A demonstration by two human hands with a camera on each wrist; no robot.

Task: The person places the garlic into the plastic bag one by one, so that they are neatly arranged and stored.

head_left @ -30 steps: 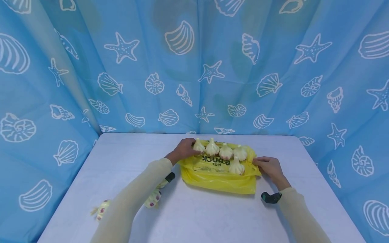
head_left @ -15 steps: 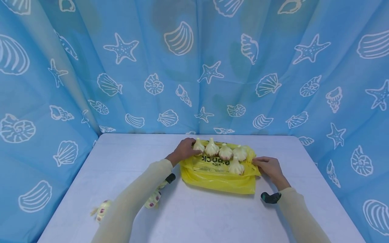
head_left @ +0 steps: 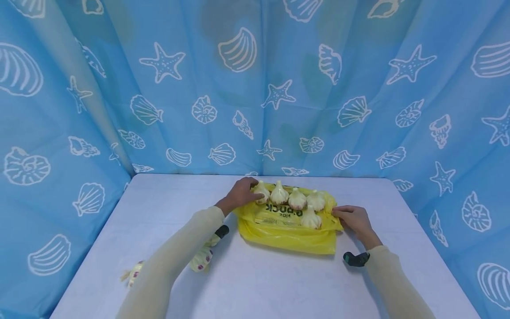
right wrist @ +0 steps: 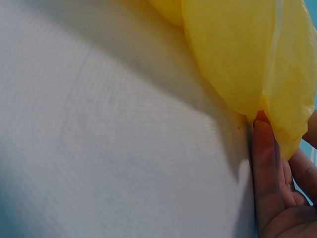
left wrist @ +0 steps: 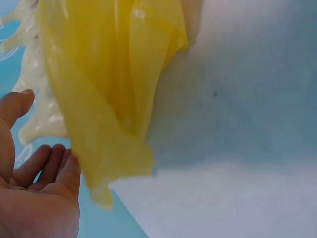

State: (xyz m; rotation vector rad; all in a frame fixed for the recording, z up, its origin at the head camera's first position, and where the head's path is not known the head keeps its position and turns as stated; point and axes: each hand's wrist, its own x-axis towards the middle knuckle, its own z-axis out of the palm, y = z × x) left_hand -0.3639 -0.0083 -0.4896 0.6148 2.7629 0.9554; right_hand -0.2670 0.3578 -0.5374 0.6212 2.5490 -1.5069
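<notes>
A yellow plastic bag (head_left: 288, 243) with dark printed lettering lies near the table's far edge, several white garlic bulbs (head_left: 296, 199) on top of it. At its left end is my left hand (head_left: 239, 194), beside the leftmost garlic bulb (head_left: 261, 192). In the left wrist view, that hand's thumb stands apart from the loosely bent fingers, one fingertip near the bag's edge. My right hand (head_left: 356, 223) pinches the bag's right edge. The right wrist view has the yellow plastic (right wrist: 237, 54) between thumb and fingers, partly hiding them.
On the white table (head_left: 259, 288), pale garlic-like bulbs with reddish patches lie to the left: one bulb (head_left: 135, 272) near the sleeve, another bulb (head_left: 201, 259) partly behind my left forearm. A blue curtain (head_left: 255, 88) with white shell prints hangs behind the table.
My left thumb has lifted slightly at the leftmost garlic bulb. The right hand keeps its pinch on the bag, and the bag and bulbs stay in place.
</notes>
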